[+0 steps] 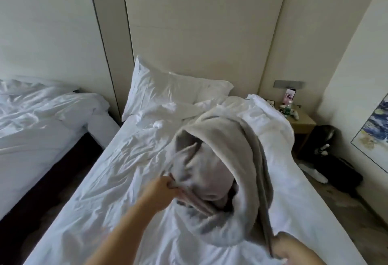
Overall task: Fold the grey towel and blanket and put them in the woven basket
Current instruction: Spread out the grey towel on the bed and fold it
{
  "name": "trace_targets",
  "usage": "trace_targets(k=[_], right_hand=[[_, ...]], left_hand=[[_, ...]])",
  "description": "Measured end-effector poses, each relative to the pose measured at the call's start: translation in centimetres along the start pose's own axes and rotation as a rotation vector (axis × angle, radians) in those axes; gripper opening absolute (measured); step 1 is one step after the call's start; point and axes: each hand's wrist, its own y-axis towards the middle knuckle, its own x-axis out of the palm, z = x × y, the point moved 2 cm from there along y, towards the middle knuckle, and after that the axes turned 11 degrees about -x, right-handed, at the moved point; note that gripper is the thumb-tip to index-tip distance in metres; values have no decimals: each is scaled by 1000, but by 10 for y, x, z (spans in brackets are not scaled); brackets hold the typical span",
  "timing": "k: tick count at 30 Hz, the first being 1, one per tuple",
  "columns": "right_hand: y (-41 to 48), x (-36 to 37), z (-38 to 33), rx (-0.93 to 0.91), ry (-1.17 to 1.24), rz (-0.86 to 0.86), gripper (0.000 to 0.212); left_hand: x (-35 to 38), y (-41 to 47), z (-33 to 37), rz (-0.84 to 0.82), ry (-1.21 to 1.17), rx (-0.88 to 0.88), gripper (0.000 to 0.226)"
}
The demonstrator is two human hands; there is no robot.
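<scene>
A large grey blanket hangs in the air above the white bed, billowing in a loose loop with its folds blurred by motion. My left hand grips one edge of it at the middle of the view. Near the bottom right edge, my right hand pinches another edge, and the cloth stretches up from it in a long grey band. I cannot tell a separate grey towel from the blanket. No woven basket is in view.
Two white pillows and a rumpled white duvet lie at the head of the bed. A second bed stands to the left across a dark gap. At right are a nightstand with bottles and a black bag on the floor.
</scene>
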Motion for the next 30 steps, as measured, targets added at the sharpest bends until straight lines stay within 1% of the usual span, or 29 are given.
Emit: trace_targets(k=[1, 2, 3, 4, 5, 6, 7, 8, 9, 10, 11, 12, 13, 14, 15, 17, 19, 21, 22, 23, 24, 26, 27, 28, 29, 30], right_hand=[[-6, 17, 1, 16, 64, 1, 47], [-13, 27, -5, 7, 123, 29, 41], [-20, 32, -18, -30, 150, 72, 31], [-26, 32, -32, -87, 182, 139, 19], [-33, 30, -49, -164, 282, 197, 17], [-43, 26, -68, -275, 401, 196, 26], [-56, 19, -90, -388, 508, 115, 34], [-69, 13, -111, -485, 606, -25, 39], [-80, 10, -129, -559, 642, -152, 38], [-85, 8, -142, -601, 629, -191, 32], [-87, 6, -149, -601, 578, -134, 23], [-84, 2, -151, -550, 500, -6, 16], [-80, -3, -148, -478, 389, 144, 13], [-74, -8, -140, -419, 304, 245, 13], [-69, -11, -129, -382, 277, 288, 14], [-60, -15, -100, -294, 223, 271, 19], [-53, -17, -69, -200, 50, 266, 18], [-49, -28, -54, -170, -44, 330, 16], [-47, -40, -55, -186, -23, 381, 16], [-48, -55, -62, -212, 39, 441, 17], [-50, -75, -74, -238, 124, 512, 19], [-62, -117, -106, -332, 368, 675, 19], [-71, -132, -127, -401, 522, 713, 15], [-84, -141, -149, -498, 676, 686, 10], [-99, -144, -173, -619, 817, 592, 9], [-114, -143, -197, -749, 896, 464, 17]], left_hand=[[14, -7, -11, 20, -64, -50, 29], [23, -15, -16, 42, -116, -61, 31], [29, -24, -14, 35, -139, -32, 33], [34, -32, -10, 4, -143, 39, 35], [34, -39, 0, -26, -125, 136, 37], [31, -45, 13, -41, -111, 226, 37], [24, -52, 29, -32, -135, 296, 33], [15, -57, 45, 0, -198, 364, 31], [4, -62, 61, 61, -276, 427, 36], [-9, -68, 75, 132, -363, 496, 45], [-23, -73, 87, 206, -433, 552, 45], [-36, -77, 94, 277, -502, 587, 43], [-49, -77, 97, 364, -537, 590, 43], [-60, -75, 96, 448, -541, 573, 47], [-70, -73, 92, 513, -515, 544, 49], [-82, -69, 78, 577, -455, 472, 46], [-91, -66, 64, 606, -407, 433, 40], [-101, -65, 56, 642, -331, 433, 40], [-107, -64, 54, 666, -302, 436, 40], [-114, -61, 52, 706, -293, 415, 41], [-122, -59, 49, 758, -307, 357, 41], [-135, -56, 49, 830, -365, 215, 41], [-136, -56, 53, 817, -384, 193, 39], [-132, -58, 63, 768, -395, 241, 35], [-122, -63, 75, 656, -410, 337, 31], [-107, -69, 89, 469, -424, 418, 34]])
